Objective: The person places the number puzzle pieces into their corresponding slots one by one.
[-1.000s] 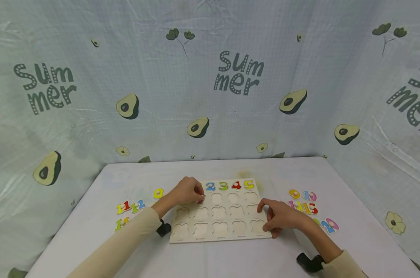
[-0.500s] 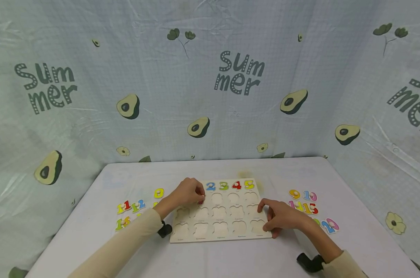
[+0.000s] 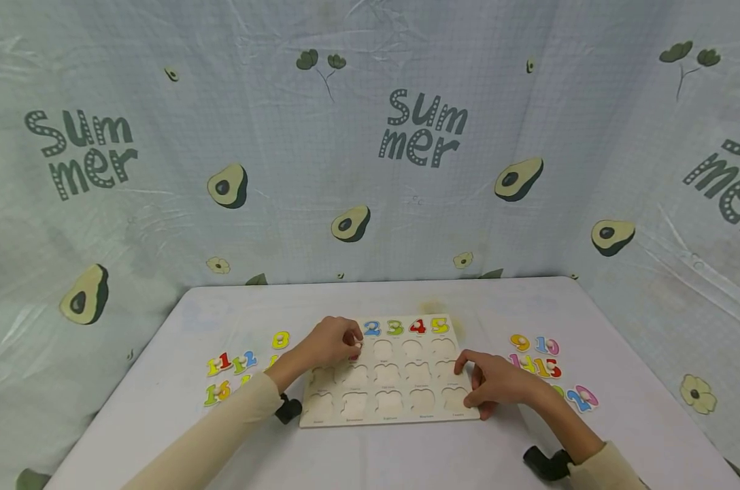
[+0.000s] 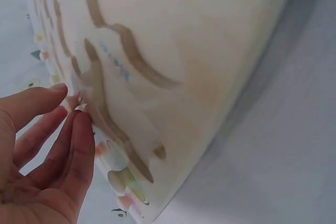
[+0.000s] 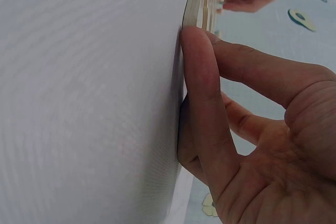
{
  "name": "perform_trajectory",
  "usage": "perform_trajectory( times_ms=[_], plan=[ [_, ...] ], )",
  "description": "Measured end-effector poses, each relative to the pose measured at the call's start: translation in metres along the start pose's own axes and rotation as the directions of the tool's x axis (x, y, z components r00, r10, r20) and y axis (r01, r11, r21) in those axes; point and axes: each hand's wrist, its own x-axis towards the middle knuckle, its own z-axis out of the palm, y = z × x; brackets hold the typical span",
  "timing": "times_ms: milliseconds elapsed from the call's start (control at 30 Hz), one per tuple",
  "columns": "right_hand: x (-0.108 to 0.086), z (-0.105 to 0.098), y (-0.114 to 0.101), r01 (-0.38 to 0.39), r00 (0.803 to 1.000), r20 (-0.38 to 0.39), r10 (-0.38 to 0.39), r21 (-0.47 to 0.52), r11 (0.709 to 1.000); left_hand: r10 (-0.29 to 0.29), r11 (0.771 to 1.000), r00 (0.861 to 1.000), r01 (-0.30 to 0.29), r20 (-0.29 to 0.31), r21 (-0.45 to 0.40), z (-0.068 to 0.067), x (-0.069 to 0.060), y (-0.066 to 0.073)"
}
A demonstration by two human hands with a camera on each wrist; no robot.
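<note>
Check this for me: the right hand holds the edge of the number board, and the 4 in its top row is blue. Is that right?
Not quite: the 4 is red, not blue, as the head view shows. The rest stands: it sits in the top row of the number board, whose edge the right hand holds.

Place: sheet-walled tabletop booth | avocado-print sheeting (image 3: 284,136) | white table (image 3: 431,452)

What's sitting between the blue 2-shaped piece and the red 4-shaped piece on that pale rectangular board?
The head view shows a green 3-shaped piece between the blue 2 and red 4, along the pale board's top row.
</note>
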Motion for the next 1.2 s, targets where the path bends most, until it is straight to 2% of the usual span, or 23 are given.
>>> perform_trajectory(
  times_ms=[133,267,400,533,800,1033,1200],
  plan=[
    [0.001,0.0,0.0,0.0,1.0,0.002,0.0,-0.001,1.0,-0.002,0.999,1.0,0.002,-0.006,-0.039,-0.007,-0.004,-0.004],
    [0.002,0.0,0.001,-0.001,1.0,0.001,0.001,-0.005,1.0,0.008,0.996,0.999,-0.013,-0.054,-0.086,-0.014,-0.011,-0.01],
    [0.002,0.0,0.001,-0.003,1.0,0.001,0.003,-0.006,1.0,-0.01,0.994,0.994,-0.002,-0.107,-0.107,-0.02,-0.017,-0.018],
    [0.002,0.0,0.002,0.006,1.0,0.006,-0.006,-0.003,1.0,-0.053,0.992,0.985,0.032,-0.166,-0.123,-0.031,-0.024,-0.026],
    [0.0,-0.001,0.001,0.0,1.0,0.002,0.0,-0.002,1.0,-0.109,0.992,0.963,0.09,-0.247,-0.086,-0.05,-0.038,-0.054],
    [0.0,-0.002,0.0,-0.017,1.0,-0.015,0.017,-0.015,1.0,-0.185,0.983,0.947,0.176,-0.264,-0.056,-0.057,-0.049,-0.081],
    [0.001,-0.001,0.0,-0.014,1.0,-0.01,0.014,-0.012,1.0,-0.298,0.953,0.926,0.302,-0.231,-0.02,-0.058,-0.056,-0.096]
  ],
)
